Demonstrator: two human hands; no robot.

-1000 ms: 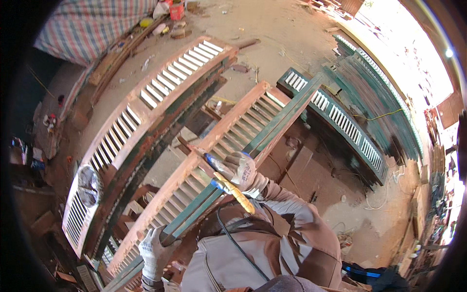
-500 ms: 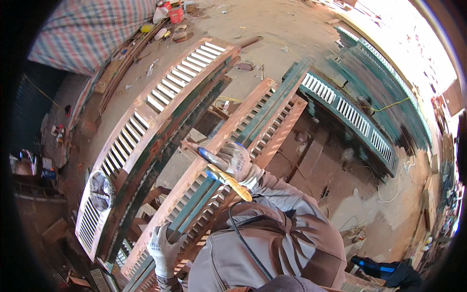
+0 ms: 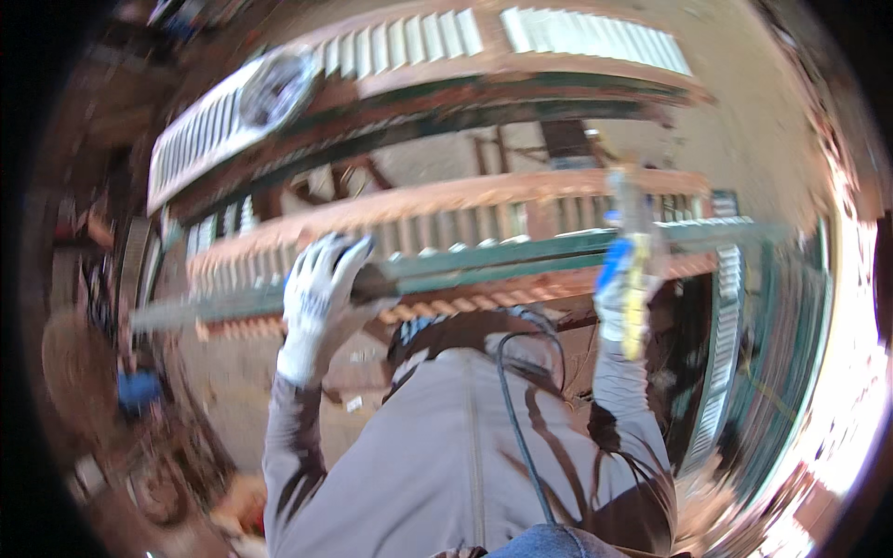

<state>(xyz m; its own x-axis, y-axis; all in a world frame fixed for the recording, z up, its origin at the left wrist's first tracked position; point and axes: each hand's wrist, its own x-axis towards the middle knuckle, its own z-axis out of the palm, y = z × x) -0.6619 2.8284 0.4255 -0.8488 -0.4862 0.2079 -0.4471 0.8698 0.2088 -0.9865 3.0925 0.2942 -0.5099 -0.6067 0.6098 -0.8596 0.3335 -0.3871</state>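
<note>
My left hand (image 3: 314, 302), in a white knit glove, grips a long green bar (image 3: 502, 259) from above, thumb and fingers on either side. A dark patch shows between them. The bar lies lengthwise over a bare-wood louvred shutter panel (image 3: 372, 216). Farther right, over the same bar, my right hand (image 3: 616, 293) is closed round a hand tool with a yellow handle (image 3: 636, 302). This glove is white with blue. Motion smears the tool's upper end, so its kind is unclear.
Beyond lies another louvred shutter (image 3: 400, 79) with pale slats, a clear-wrapped round bundle (image 3: 276, 88) on its left part. At right stand a green-framed louvred panel (image 3: 716, 363) and stacked green panels (image 3: 781, 363). A blue object (image 3: 139, 391) lies at lower left.
My view has swung round, so the shutters now run across it. My hands are farther apart, and the yellow-handled tool has turned more upright in my right hand.
</note>
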